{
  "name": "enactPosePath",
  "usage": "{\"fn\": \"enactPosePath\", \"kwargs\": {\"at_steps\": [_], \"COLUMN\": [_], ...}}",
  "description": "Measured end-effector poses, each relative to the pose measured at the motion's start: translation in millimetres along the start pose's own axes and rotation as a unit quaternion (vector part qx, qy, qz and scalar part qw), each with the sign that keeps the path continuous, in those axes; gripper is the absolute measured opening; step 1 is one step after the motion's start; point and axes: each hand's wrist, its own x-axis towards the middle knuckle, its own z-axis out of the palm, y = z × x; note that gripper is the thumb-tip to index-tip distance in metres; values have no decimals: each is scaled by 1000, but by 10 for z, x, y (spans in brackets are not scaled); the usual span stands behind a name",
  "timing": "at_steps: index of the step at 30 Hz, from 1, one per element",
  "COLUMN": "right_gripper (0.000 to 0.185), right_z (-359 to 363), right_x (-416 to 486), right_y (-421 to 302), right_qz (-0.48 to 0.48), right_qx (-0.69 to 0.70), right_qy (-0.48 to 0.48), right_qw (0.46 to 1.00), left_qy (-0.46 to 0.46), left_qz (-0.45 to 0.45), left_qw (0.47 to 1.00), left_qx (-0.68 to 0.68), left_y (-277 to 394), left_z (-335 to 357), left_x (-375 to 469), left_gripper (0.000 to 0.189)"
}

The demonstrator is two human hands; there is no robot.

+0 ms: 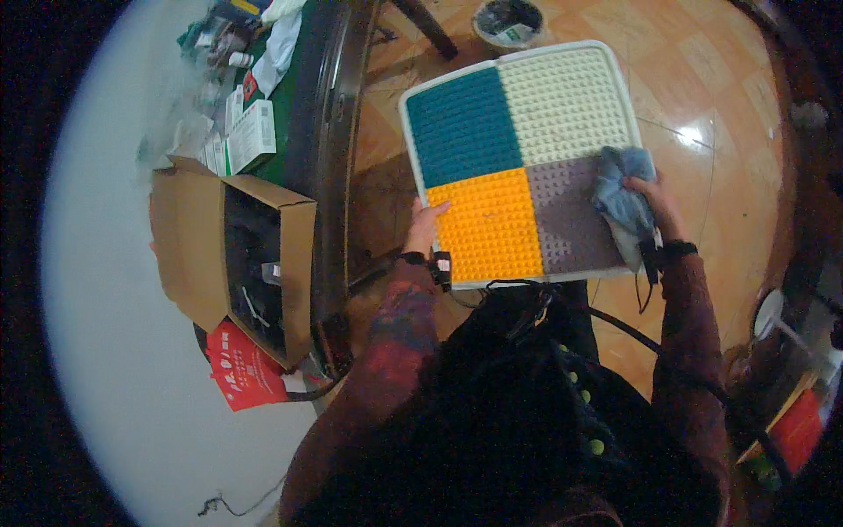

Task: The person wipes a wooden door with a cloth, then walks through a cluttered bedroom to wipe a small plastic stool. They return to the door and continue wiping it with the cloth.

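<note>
A square board (523, 168) with a white rim is held up in front of me, made of four studded building-block baseplates. The teal plate (464, 125) and the cream plate (570, 105) form its far half; the orange plate (487, 224) and the grey-purple plate (570, 230) form the near half. My left hand (427, 222) grips the rim beside the orange plate, thumb on the studs. In my right hand (658, 201), at the opposite edge, is a bunched blue-grey cloth (622, 188), which covers part of the grey-purple plate.
At the left, an open cardboard box (299, 263) stands above a red bag (244, 369). Behind it, small white boxes (253, 138) rest on a dark-edged table (323, 105). A waste bin (507, 26) stands on the tiled floor (711, 171) beyond the board. A dark cable (625, 326) crosses my front.
</note>
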Motion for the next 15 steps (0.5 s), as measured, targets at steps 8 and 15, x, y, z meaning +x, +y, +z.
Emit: {"fn": "enactPosePath", "kwargs": {"at_steps": [8,15], "right_gripper": [49,61], "right_z": [-610,-403], "right_x": [-284,-171], "right_y": [-570,-1042], "right_qz": [-12,-199], "right_qx": [-193,-239], "right_qy": [-82,-172], "right_qw": [978,935], "left_qy": [-50,-43], "left_qz": [-23,-74], "left_qw": [998,980], "left_qx": [-22,-181], "left_y": [-449,-376], "left_z": [112,200], "left_x": [-1705,-2542], "left_gripper": [42,45]}}
